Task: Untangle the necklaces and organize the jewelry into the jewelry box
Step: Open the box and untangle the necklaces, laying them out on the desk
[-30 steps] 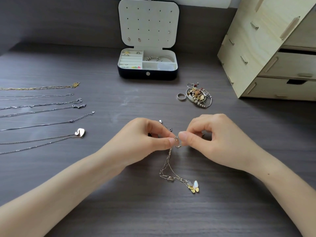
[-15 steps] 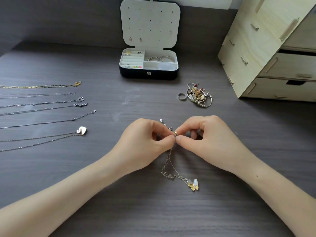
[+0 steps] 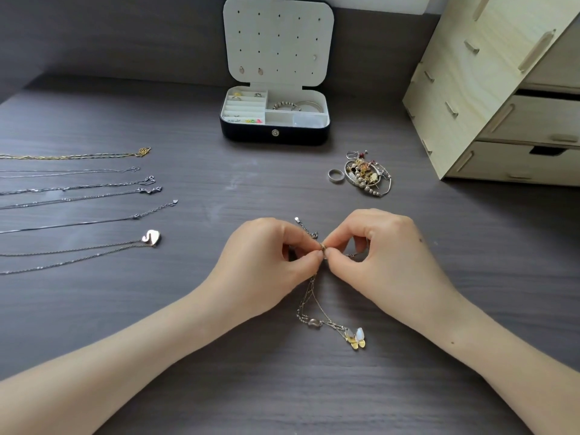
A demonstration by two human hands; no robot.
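- Hands met over the middle of the tabletop [image 3: 188, 356]: your left hand [image 3: 270, 262] and right hand [image 3: 376, 255] each pinched the tangled chains [image 3: 309, 296] between thumb and forefinger, tips almost touching.
- Clasp [image 3: 323, 245], small and gold, sat right at the pinch between your fingertips.
- Chains ran from the pinch back towards you and lay on the tabletop, ending at a butterfly [image 3: 356, 338] pendant with a small oval bead [image 3: 314, 322] just to its left.
- Tail [image 3: 304, 227], a short length of chain, stuck out past your left fingers towards the box.
- Box [image 3: 274, 133] stood open at the far side, its lid [image 3: 277, 36] upright with a few earrings pinned on it; rings sat in the left slots and bracelets in the back right compartment.
- Pile [image 3: 367, 175] of mixed jewelry lay to the right of the box and nearer you, with a lone ring [image 3: 335, 176] just to its left.
- Necklaces [image 3: 78, 191] lay in straight rows at your left, well apart from your hands: a gold one [image 3: 78, 156] farthest, one with a swan [image 3: 151, 238] pendant nearest.
- Drawers [image 3: 470, 89] of pale wood stood at the far right.
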